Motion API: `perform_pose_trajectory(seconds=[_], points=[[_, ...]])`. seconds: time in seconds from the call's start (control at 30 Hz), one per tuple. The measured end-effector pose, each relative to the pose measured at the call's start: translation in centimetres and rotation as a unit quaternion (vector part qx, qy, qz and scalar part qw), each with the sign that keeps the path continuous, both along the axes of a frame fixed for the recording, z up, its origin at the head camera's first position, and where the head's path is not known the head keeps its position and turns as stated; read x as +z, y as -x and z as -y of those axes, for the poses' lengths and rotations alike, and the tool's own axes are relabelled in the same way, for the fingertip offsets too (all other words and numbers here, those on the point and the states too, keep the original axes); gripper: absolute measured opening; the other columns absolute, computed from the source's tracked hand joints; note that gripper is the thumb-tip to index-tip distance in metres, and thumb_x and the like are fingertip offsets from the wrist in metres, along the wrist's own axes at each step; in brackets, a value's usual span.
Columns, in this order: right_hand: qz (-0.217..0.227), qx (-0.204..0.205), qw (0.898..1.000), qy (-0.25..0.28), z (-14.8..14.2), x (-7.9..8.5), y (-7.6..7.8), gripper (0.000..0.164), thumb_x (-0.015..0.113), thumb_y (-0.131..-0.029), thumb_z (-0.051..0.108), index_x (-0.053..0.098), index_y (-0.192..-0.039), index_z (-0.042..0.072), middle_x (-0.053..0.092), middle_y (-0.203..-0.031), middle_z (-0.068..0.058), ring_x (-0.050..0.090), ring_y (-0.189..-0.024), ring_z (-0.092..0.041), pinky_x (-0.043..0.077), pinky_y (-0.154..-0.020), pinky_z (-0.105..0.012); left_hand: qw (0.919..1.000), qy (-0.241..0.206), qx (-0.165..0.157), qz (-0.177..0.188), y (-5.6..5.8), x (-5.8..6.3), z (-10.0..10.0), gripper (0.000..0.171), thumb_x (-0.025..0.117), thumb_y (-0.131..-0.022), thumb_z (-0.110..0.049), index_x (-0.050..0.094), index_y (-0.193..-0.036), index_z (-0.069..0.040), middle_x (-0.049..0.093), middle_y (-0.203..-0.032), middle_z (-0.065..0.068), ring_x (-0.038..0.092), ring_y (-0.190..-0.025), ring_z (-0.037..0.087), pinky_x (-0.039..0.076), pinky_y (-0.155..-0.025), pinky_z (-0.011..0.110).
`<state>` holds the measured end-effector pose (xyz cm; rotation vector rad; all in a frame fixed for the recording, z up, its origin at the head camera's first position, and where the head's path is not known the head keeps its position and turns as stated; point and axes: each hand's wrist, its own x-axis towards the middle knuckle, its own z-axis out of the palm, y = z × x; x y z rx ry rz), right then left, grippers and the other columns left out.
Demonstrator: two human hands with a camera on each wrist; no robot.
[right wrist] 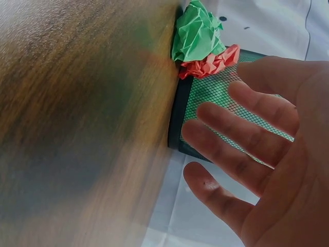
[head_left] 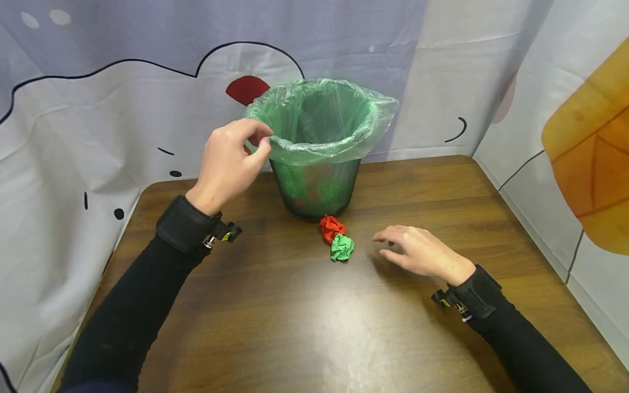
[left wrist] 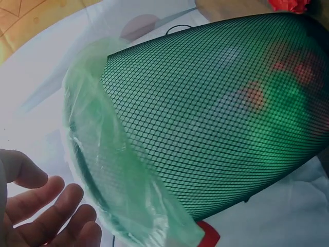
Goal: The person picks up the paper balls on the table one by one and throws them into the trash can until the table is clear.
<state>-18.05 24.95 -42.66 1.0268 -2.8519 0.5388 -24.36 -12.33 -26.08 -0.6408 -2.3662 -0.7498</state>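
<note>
A black mesh wastebasket stands on the wooden table, lined with a translucent green bag folded over its rim. My left hand hovers by the rim's left side, fingers loosely bent; the left wrist view shows them holding nothing. Two crumpled paper balls, one red and one green, touch each other on the table at the basket's foot. To their right my right hand is held low, fingers relaxed and apart from both balls. Red and green shapes show blurrily through the mesh.
The wooden table extends in front of the basket. Behind it and to both sides hangs a printed curtain, close to the table's edges.
</note>
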Motion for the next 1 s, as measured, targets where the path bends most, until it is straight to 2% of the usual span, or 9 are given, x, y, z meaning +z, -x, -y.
perform_pose_trajectory(seconds=[0.3,0.67,0.87,1.0], points=[[0.002,0.002,1.0,-0.001,0.0,0.2,0.2,0.031,0.069,-0.095,0.026,0.07,-0.124,0.016,0.07,-0.12,0.003,0.067,-0.106,-0.015,0.055,-0.086,-0.041,0.9999,-0.004,-0.006,-0.007,-1.4,-2.2,0.4,0.021,0.055,-0.094,-0.013,0.076,-0.097,-0.01,0.07,-0.086,0.002,0.06,-0.072,0.016,0.046,-0.07,0.031],[0.02,0.0,1.0,0.005,0.5,-0.3,-0.1,0.031,0.068,-0.095,0.026,0.07,-0.125,0.016,0.07,-0.119,0.004,0.068,-0.1,-0.014,0.055,-0.084,-0.038,0.9998,0.0,-0.002,0.02,-3.4,-5.4,1.4,0.019,0.057,-0.093,-0.013,0.076,-0.096,-0.012,0.07,-0.088,0.0,0.056,-0.073,0.015,0.044,-0.068,0.032],[0.009,0.007,1.0,0.009,0.6,-0.3,0.0,0.03,0.068,-0.095,0.025,0.07,-0.123,0.015,0.07,-0.117,0.003,0.067,-0.106,-0.015,0.055,-0.086,-0.04,0.9996,0.004,0.0,0.027,-3.9,-6.6,1.4,0.018,0.058,-0.092,-0.013,0.075,-0.095,-0.013,0.07,-0.088,0.0,0.056,-0.072,0.014,0.045,-0.068,0.034],[0.004,0.011,1.0,0.016,0.6,-0.2,0.1,0.029,0.068,-0.096,0.024,0.07,-0.123,0.015,0.07,-0.117,0.002,0.068,-0.104,-0.017,0.055,-0.084,-0.039,0.9994,0.006,0.0,0.035,-4.2,-7.5,1.5,0.017,0.058,-0.092,-0.013,0.075,-0.094,-0.013,0.071,-0.089,0.0,0.058,-0.073,0.014,0.046,-0.069,0.034]])
